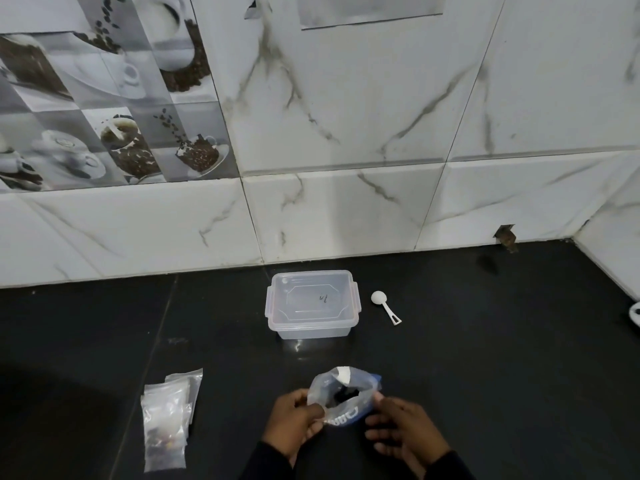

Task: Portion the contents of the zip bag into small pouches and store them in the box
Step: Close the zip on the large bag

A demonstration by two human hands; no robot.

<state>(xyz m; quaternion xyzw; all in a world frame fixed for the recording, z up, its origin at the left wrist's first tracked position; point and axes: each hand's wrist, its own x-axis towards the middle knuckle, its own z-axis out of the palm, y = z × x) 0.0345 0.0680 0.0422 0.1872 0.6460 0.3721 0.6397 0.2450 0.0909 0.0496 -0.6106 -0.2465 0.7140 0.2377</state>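
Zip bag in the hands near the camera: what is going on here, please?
A person holds the zip bag open on the black counter. The left hand pinches its rim and the right hand touches the other side. Behind it the clear box has its lid on. A white scoop lies beside it, and small pouches lie at left.

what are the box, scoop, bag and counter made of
The box looks like clear, slightly frosted plastic; you see through it. The scoop: white matte plastic, moulded. The bag: thin clear plastic film, crumpled. The counter: probably polished dark stone or tile; it shows reflections.
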